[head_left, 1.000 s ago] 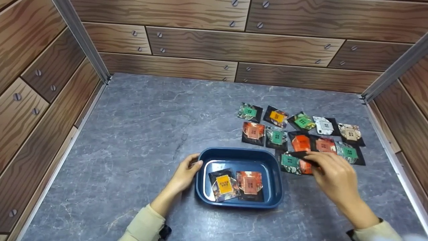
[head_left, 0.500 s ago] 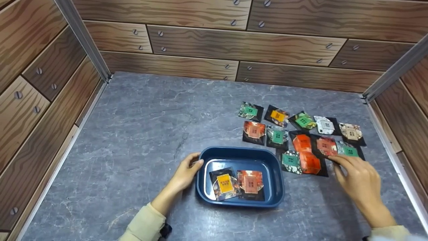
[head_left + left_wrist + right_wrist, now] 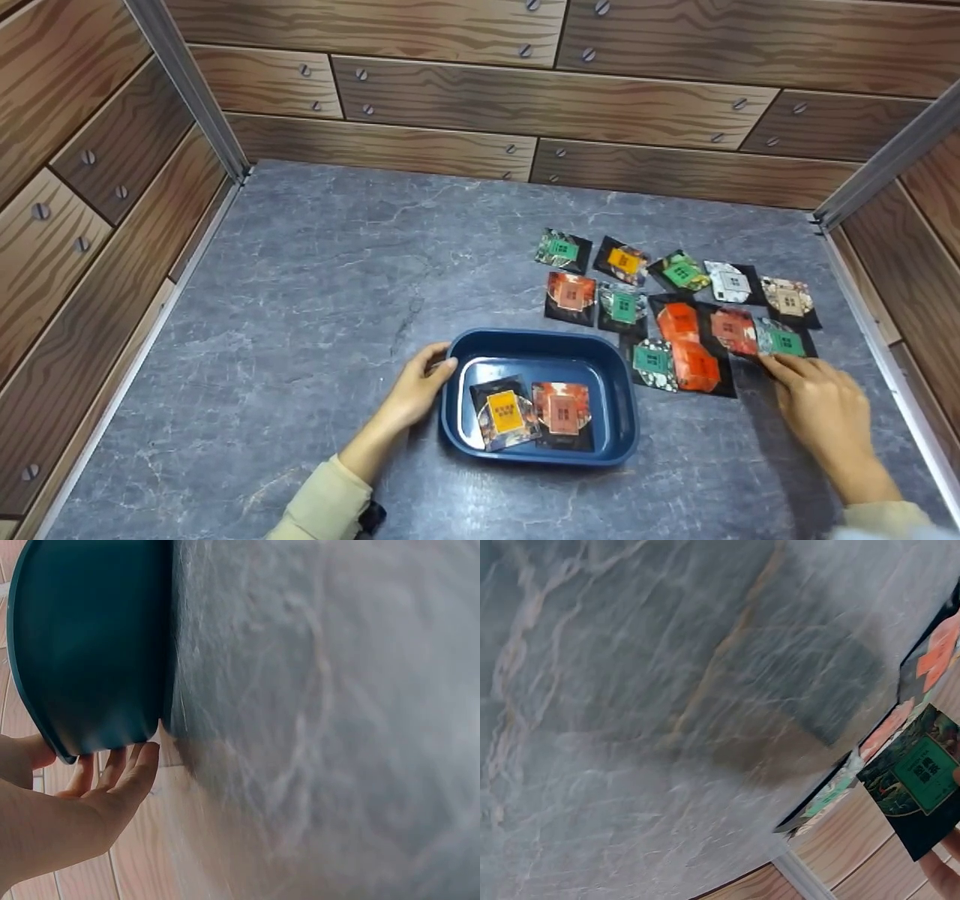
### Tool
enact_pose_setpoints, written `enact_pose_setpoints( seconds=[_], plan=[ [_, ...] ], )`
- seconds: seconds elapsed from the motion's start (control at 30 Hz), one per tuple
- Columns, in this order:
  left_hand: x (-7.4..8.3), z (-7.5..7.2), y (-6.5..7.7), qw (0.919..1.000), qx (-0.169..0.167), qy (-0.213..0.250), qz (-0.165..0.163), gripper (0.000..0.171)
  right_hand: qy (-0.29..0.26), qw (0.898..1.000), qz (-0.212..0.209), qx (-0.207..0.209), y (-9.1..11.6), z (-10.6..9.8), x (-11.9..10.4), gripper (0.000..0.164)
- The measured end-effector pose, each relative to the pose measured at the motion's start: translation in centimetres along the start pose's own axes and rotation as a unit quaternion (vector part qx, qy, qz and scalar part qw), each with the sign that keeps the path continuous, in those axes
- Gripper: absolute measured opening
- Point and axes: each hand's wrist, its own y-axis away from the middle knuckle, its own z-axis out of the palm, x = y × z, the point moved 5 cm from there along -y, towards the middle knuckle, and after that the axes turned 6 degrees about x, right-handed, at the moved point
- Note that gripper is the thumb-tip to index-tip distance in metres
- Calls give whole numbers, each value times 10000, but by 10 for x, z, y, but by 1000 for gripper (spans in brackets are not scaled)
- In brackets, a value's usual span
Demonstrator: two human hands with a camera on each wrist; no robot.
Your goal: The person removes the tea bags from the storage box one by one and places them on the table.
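A dark blue rectangular plastic box [image 3: 538,459] stands at the front middle. My left hand [image 3: 412,390] grips its left end, thumb at the rim and fingertips against the outer wall [image 3: 90,652]. Inside lie two flat sachets, one with a yellow label [image 3: 505,412] and one with a red label [image 3: 562,416]. My right hand [image 3: 821,409] is at the front edge of the sachet group on the right. In the right wrist view it pinches a dark sachet with a green label [image 3: 922,772]. The head view barely shows that sachet. Its fingers partly cover a flat green-labelled sachet [image 3: 784,339].
Several more sachets lie in loose rows right of the box, among them a white one [image 3: 729,281], a beige one [image 3: 787,300] and an orange one [image 3: 699,366]. Some touch or overlap. Wood-patterned walls [image 3: 450,90] enclose the grey marbled tabletop [image 3: 322,285].
My right hand has moved right, from above the front sachets to the group's right front edge, uncovering the orange-labelled sachet. The left hand and box stay in place.
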Motion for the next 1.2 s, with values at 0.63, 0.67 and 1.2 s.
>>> enact_pose_setpoints(
  seconds=[0.63,0.67,1.2],
  plan=[
    [-1,0,0,10000,40,3,42,39,-273,9914,248,-1256,25,24,7,43],
    [-1,0,0,10000,45,3,35,39,-276,9904,283,-1327,26,25,7,43],
    [0,1,-1,10000,12,-4,35,38,-418,9884,335,-1424,24,25,4,42]
  ],
)
